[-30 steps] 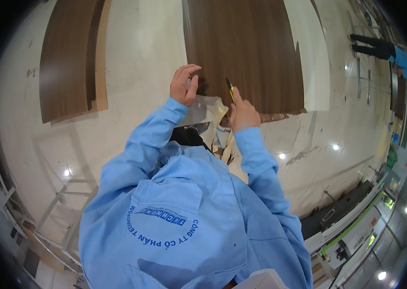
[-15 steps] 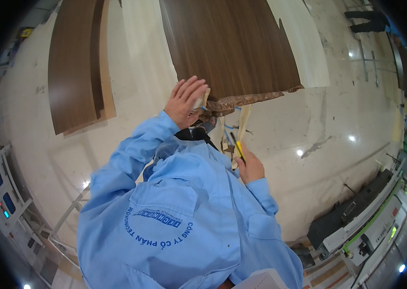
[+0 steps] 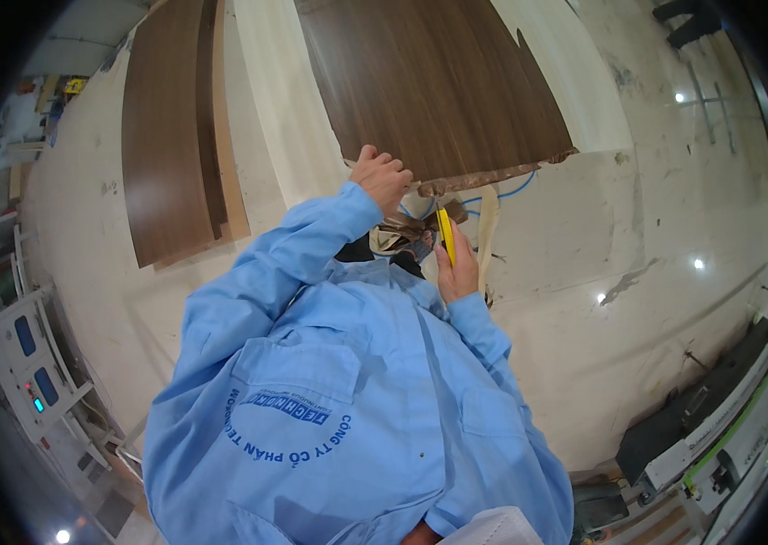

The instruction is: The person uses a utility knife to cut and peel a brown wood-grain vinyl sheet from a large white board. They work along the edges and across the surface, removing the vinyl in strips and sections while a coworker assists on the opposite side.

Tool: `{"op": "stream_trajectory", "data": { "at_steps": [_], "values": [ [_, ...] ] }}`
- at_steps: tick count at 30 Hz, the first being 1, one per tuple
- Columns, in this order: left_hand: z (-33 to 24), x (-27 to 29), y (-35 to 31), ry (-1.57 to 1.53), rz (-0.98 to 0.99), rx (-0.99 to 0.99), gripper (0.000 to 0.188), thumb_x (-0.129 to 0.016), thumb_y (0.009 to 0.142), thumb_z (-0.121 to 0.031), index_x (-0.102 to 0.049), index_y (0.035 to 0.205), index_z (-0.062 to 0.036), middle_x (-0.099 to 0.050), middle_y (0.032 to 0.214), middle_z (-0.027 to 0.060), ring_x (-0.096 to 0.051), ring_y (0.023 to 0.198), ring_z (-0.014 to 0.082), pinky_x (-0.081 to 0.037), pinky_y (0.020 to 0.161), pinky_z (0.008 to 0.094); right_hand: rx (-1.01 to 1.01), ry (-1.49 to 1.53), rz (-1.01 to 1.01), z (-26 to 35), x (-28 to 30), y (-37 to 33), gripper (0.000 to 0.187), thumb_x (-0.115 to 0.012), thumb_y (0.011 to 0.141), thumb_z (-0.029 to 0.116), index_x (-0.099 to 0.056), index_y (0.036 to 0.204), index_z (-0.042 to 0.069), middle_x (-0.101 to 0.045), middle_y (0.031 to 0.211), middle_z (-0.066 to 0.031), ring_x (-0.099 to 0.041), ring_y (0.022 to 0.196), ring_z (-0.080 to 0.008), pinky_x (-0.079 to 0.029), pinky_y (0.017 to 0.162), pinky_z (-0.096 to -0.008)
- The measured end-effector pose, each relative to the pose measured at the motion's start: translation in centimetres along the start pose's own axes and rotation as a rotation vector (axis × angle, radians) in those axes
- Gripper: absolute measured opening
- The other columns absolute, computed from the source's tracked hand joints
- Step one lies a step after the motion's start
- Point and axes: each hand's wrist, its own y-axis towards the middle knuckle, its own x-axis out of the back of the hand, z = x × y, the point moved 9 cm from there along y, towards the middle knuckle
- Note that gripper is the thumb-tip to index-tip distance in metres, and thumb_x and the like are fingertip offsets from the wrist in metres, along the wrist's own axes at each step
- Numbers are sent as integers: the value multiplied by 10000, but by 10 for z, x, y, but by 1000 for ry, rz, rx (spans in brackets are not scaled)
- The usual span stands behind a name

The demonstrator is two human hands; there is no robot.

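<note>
My right hand [image 3: 460, 270] is wrapped round a yellow utility knife [image 3: 446, 238], its tip pointing away from me, close below the near edge of a dark brown wood-grain panel [image 3: 443, 91]. At the near left corner of that panel, my left hand [image 3: 384, 180] has its fingers curled down, with the thumb side hidden. What it pinches there cannot be made out. Ragged brown film [image 3: 493, 178] hangs along the near edge, between and beyond my hands. Loose brown and cream scraps [image 3: 487, 222] lie below it by my feet.
To the left rest more brown panels [image 3: 166, 136], with a pale board [image 3: 280, 109] between. Blue tubing [image 3: 518, 188] curves under the near edge. A grey machine panel [image 3: 34, 350] stands at far left, a long dark and green-trimmed machine [image 3: 693, 436] at right.
My left hand has gone from spread fingers to curled ones at the panel's corner, moving right. The right hand has brought the knife up and left, nearer the panel's edge.
</note>
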Motion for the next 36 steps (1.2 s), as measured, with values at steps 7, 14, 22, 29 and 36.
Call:
{"op": "stream_trajectory", "data": {
  "at_steps": [7,14,22,29,36],
  "values": [
    [1,-54,12,-79,492,41,407,-558,958,-452,-736,917,-88,-746,887,148,-721,852,345,-514,739,482,-67,37,-114,1,-5,65,373,-643,969,267,-553,1202,-10,-625,1081,-268,-591,1023,-483,-481,851,-506],
    [50,-90,4,-862,528,231,411,-564,961,-374,-691,811,-13,-620,632,116,-574,548,209,-454,547,418,-213,792,-242,-14,-30,200,246,-640,1001,251,-567,1080,29,-612,703,-51,-600,530,-97,-513,459,-282],
    [89,-76,18,-1526,539,543,322,-621,960,-301,-711,789,-44,-616,634,8,-547,523,101,-439,488,276,-294,708,-198,-37,-42,197,208,-614,1014,203,-582,1130,34,-581,709,-16,-575,548,-106,-511,484,-284],
    [292,102,76,-1686,-91,417,233,-682,936,-275,-711,886,-49,-651,763,49,-607,685,152,-486,619,323,-170,631,-346,1,-7,186,308,-556,1044,207,-568,1268,-5,-595,770,-28,-584,617,-108,-484,572,-266],
    [96,48,23,-1051,102,-65,330,-796,824,-347,-719,963,-57,-689,880,86,-682,912,256,-535,780,410,-619,511,-69,6,-15,167,375,-614,1024,372,-607,1173,28,-561,706,-4,-510,522,-69,-443,457,-239]
  ]
}}
